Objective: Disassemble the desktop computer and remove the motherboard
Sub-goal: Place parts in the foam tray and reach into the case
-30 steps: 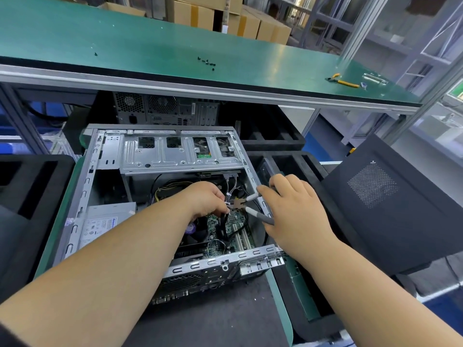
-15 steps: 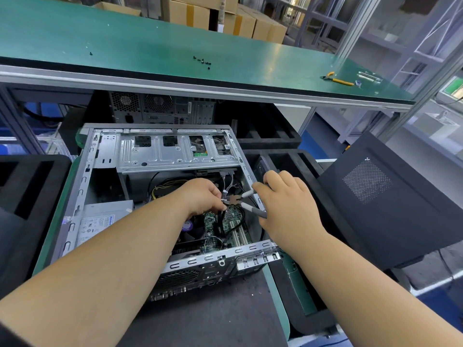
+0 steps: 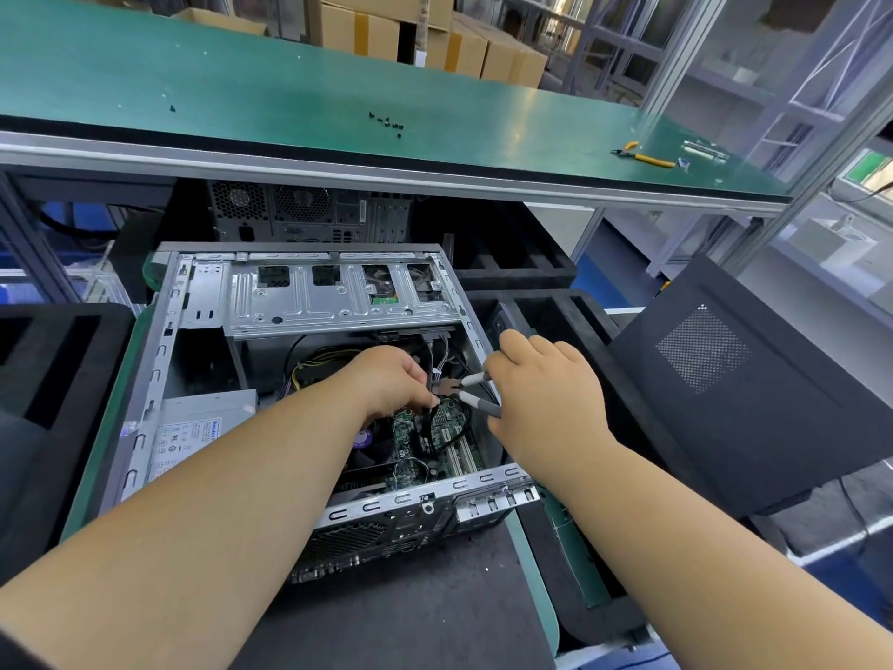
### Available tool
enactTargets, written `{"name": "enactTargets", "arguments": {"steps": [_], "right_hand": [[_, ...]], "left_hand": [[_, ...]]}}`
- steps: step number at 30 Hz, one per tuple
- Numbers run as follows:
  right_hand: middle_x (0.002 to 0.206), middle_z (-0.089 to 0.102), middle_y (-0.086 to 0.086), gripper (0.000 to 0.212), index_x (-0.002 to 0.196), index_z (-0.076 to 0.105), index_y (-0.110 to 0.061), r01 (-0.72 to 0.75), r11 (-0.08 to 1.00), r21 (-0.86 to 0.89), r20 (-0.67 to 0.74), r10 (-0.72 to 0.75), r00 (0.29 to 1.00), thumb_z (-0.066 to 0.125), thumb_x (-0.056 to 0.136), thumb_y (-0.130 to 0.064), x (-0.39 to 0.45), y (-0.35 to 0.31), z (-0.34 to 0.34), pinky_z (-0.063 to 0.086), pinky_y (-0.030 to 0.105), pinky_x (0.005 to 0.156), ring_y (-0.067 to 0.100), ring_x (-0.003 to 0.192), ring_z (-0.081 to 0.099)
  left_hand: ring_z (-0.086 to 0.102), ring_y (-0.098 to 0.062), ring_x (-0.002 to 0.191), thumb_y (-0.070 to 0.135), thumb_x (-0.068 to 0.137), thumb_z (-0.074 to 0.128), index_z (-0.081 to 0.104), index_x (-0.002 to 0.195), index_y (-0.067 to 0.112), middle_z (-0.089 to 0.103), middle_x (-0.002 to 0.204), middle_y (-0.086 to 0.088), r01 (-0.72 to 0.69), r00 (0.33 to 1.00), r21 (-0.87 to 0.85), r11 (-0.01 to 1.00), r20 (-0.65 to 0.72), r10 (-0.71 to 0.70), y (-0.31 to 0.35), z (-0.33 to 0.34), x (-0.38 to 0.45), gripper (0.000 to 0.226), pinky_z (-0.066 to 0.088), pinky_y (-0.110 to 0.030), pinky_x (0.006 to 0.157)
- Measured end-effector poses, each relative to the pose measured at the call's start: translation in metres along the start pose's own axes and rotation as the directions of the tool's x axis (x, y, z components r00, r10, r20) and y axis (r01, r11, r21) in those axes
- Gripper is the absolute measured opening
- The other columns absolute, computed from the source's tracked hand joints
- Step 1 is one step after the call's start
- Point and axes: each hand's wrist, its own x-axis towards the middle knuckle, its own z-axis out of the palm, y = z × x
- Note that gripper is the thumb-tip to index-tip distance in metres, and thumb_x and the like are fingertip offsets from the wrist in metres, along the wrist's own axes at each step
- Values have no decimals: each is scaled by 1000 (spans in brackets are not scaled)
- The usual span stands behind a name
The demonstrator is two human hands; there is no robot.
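Note:
The open desktop case (image 3: 159, 360) lies on its side in front of me. Inside it the green motherboard (image 3: 447, 420) shows at the lower right, with black cables across it. My left hand (image 3: 386, 379) reaches into the case and pinches a black cable (image 3: 427, 418) above the board. My right hand (image 3: 541, 394) grips grey-handled pliers (image 3: 471, 391), whose jaws sit next to my left fingertips. A grey power supply (image 3: 193, 435) fills the case's lower left. The silver drive cage (image 3: 338, 292) spans the top.
The removed black side panel (image 3: 754, 379) leans at the right. Black foam trays (image 3: 48, 360) flank the case on both sides. Above is a green workbench (image 3: 290, 89) with several loose screws (image 3: 386, 123) and yellow-handled cutters (image 3: 642, 154). Another computer (image 3: 309, 210) stands under it.
Both hands stay at the same spot over the motherboard. The view has shifted slightly; the pliers' jaws remain by my left fingertips.

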Motion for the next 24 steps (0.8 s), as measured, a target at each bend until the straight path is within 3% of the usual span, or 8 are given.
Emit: {"name": "enactTargets", "arguments": {"steps": [5,8,12,14,16,19,22,24], "right_hand": [[99,46,-4,37,105,60,-23,-9,999,-44,-26,7,1000,73,74,-39,2,5,0,36,32,82,20,90,49],[96,51,-3,46,105,63,-24,-97,992,-76,-141,86,986,72,67,-48,-1,20,0,37,37,82,22,88,49],[105,51,-8,55,119,58,-35,-295,938,181,-20,303,953,60,71,-62,-4,33,-1,32,39,97,19,102,50],[108,51,-12,60,119,56,-39,-413,775,478,153,390,908,59,68,-69,-4,36,-1,41,39,94,15,101,53],[109,56,-16,61,114,59,-43,-503,443,742,346,389,854,61,61,-73,-5,36,1,46,31,80,7,97,57],[107,65,-16,55,102,67,-43,-525,30,851,491,311,814,66,55,-71,-7,34,10,43,27,81,6,102,60],[104,72,-5,38,89,71,-49,-494,-141,858,514,265,816,71,54,-65,-10,37,17,42,41,102,15,105,65],[105,72,-3,33,86,70,-52,-475,-178,862,507,258,823,73,54,-63,-12,39,20,41,41,104,16,104,66]], "left_hand": [[49,-17,59,18,70,78,69,65,14,63,65,-1,35,999,-63,997,31,-33,-2,2,1,10,40,-22,58],[50,-20,65,15,77,74,67,69,11,64,69,-5,60,996,-116,991,74,-51,-3,5,2,11,42,-27,62],[58,-15,67,13,89,65,63,81,10,65,80,-5,116,989,-269,956,120,-86,-5,6,4,9,45,-24,59],[59,-9,63,10,94,58,61,90,8,64,80,-3,200,972,-383,902,192,-135,-5,5,3,6,45,-16,52],[59,-7,61,7,98,51,61,90,8,64,77,-2,279,950,-466,840,260,-171,-4,5,2,12,44,-13,51],[60,-8,64,7,99,46,62,89,10,64,76,-1,352,929,-512,784,292,-227,-4,4,4,19,43,-14,54],[60,-9,66,6,100,45,62,87,10,65,77,-1,404,911,-536,741,309,-273,-5,5,6,21,44,-13,53],[61,-6,60,6,99,46,63,85,10,66,71,0,420,905,-538,731,309,-293,-5,7,8,22,45,-11,49]]}}
